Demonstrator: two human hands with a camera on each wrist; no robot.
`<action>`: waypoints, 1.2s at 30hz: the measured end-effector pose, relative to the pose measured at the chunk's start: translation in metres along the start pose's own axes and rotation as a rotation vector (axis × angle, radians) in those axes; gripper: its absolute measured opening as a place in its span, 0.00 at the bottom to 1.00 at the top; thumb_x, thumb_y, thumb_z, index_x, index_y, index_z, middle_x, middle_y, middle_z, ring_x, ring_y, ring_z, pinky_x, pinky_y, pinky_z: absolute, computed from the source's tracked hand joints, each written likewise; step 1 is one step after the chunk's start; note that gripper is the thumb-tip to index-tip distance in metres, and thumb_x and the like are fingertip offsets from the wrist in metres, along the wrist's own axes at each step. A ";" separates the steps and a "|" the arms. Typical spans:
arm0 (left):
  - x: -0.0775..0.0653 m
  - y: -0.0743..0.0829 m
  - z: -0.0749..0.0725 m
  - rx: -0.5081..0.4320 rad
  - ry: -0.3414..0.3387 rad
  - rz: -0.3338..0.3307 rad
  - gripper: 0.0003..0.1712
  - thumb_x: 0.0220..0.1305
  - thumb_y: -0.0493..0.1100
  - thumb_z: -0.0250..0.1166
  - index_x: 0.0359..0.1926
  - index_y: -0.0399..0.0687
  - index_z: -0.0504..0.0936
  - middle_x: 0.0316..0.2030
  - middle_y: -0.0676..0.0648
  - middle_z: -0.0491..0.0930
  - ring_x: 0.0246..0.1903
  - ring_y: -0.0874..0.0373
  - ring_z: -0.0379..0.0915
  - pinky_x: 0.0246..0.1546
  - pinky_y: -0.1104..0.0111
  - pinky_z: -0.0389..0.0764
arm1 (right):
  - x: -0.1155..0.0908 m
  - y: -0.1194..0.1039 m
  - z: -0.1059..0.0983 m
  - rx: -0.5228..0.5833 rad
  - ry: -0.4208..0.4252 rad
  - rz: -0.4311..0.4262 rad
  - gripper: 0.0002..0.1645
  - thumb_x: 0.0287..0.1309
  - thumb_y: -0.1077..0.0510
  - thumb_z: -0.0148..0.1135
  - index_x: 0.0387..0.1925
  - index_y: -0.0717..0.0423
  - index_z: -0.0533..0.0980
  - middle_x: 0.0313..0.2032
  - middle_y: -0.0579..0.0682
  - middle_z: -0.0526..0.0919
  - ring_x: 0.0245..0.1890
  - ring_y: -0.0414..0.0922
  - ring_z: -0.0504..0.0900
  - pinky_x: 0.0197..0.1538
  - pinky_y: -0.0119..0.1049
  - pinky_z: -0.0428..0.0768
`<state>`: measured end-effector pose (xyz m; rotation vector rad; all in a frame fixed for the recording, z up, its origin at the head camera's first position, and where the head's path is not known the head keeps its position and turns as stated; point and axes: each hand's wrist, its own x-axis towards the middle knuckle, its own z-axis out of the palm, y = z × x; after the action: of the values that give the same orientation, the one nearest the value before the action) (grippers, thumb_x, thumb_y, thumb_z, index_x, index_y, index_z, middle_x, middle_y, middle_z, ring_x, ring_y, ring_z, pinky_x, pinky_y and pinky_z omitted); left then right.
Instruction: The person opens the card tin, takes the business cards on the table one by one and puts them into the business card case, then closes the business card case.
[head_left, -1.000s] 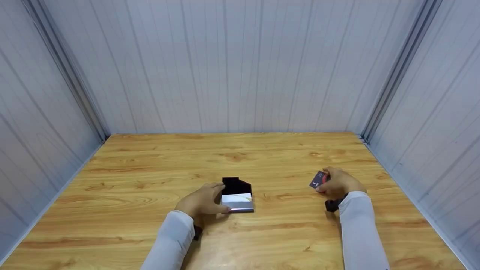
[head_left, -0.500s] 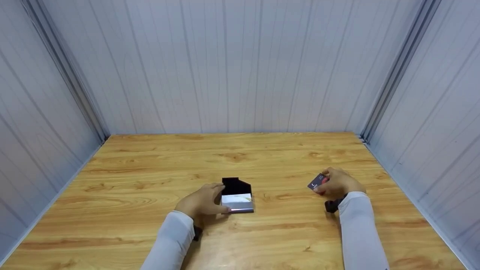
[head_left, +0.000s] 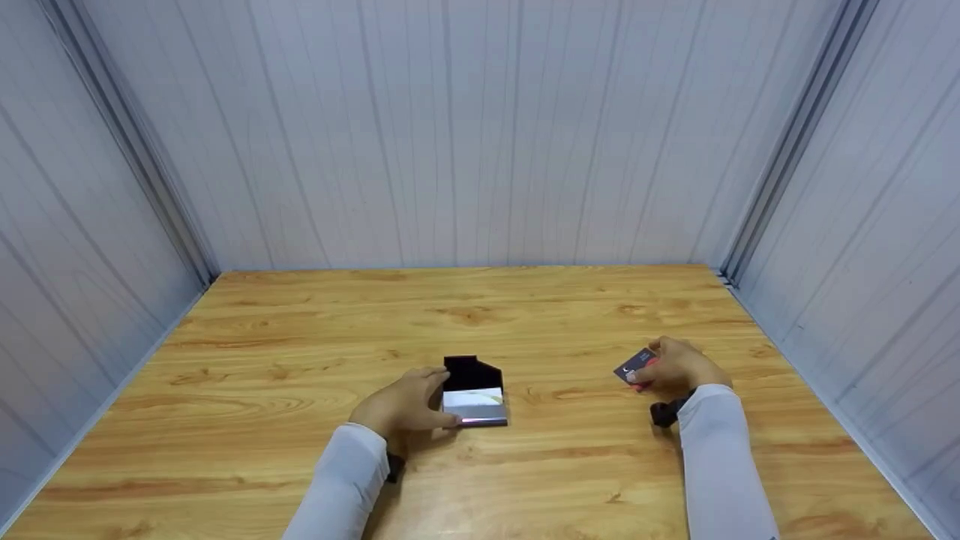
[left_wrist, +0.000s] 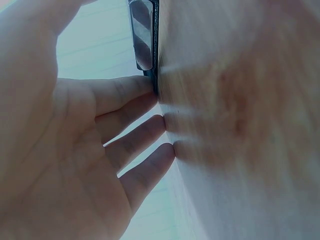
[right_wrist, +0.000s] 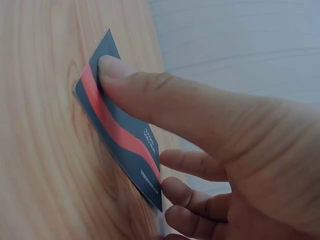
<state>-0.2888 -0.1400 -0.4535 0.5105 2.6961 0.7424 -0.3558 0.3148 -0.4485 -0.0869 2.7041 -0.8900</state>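
An open business card case (head_left: 480, 412) lies mid-table, its black-lined lid tipped back and a white card (head_left: 472, 395) showing inside. My left hand (head_left: 397, 403) holds it at the left side, thumb at the near corner and index finger by the lid. In the left wrist view, fingertips touch the case's edge (left_wrist: 144, 37) while other fingers (left_wrist: 150, 162) rest on the wood. To the right, my right hand (head_left: 684, 364) grips a dark business card (head_left: 628, 369) with a red wave stripe. The thumb (right_wrist: 120, 75) presses on its face and the fingers meet its edge.
The wood-grained table (head_left: 315, 315) runs back to a pale panelled wall (head_left: 480, 135). Similar side walls stand left and right, with metal posts at the corners. Black wrist straps with small devices (head_left: 664, 412) sit at the sleeve ends.
The dark business card has turned slightly and shifted a little left and toward me under my right fingers. My left hand and the card case stay in place.
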 end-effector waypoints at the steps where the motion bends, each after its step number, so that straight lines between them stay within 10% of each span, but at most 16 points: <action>1: 0.000 0.000 0.000 0.001 0.000 0.001 0.51 0.62 0.60 0.70 0.77 0.43 0.59 0.75 0.43 0.56 0.74 0.44 0.49 0.68 0.49 0.62 | 0.000 0.000 0.000 -0.003 0.002 0.001 0.55 0.56 0.48 0.74 0.71 0.75 0.57 0.63 0.74 0.67 0.52 0.56 0.72 0.57 0.49 0.71; 15: 0.002 0.000 -0.001 -0.014 -0.007 0.016 0.52 0.62 0.60 0.70 0.77 0.41 0.58 0.75 0.41 0.55 0.74 0.43 0.48 0.70 0.49 0.59 | 0.001 0.002 0.000 0.136 0.033 -0.040 0.36 0.60 0.58 0.70 0.60 0.73 0.63 0.41 0.62 0.82 0.36 0.48 0.83 0.40 0.37 0.79; 23: 0.003 0.001 -0.001 -0.005 -0.006 0.017 0.51 0.62 0.59 0.70 0.77 0.41 0.59 0.75 0.41 0.56 0.74 0.42 0.49 0.70 0.49 0.59 | 0.006 0.005 -0.003 0.022 0.070 -0.171 0.34 0.72 0.60 0.56 0.72 0.71 0.59 0.55 0.73 0.76 0.47 0.56 0.81 0.47 0.44 0.78; 36: 0.002 0.001 0.000 -0.004 -0.005 0.000 0.51 0.62 0.61 0.70 0.77 0.43 0.59 0.75 0.42 0.56 0.74 0.43 0.49 0.70 0.49 0.59 | 0.006 0.004 -0.007 0.155 0.106 -0.205 0.24 0.75 0.53 0.54 0.62 0.65 0.74 0.48 0.59 0.81 0.47 0.51 0.79 0.49 0.42 0.77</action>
<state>-0.2906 -0.1385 -0.4530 0.5111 2.6892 0.7453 -0.3639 0.3213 -0.4470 -0.2956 2.7478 -1.1921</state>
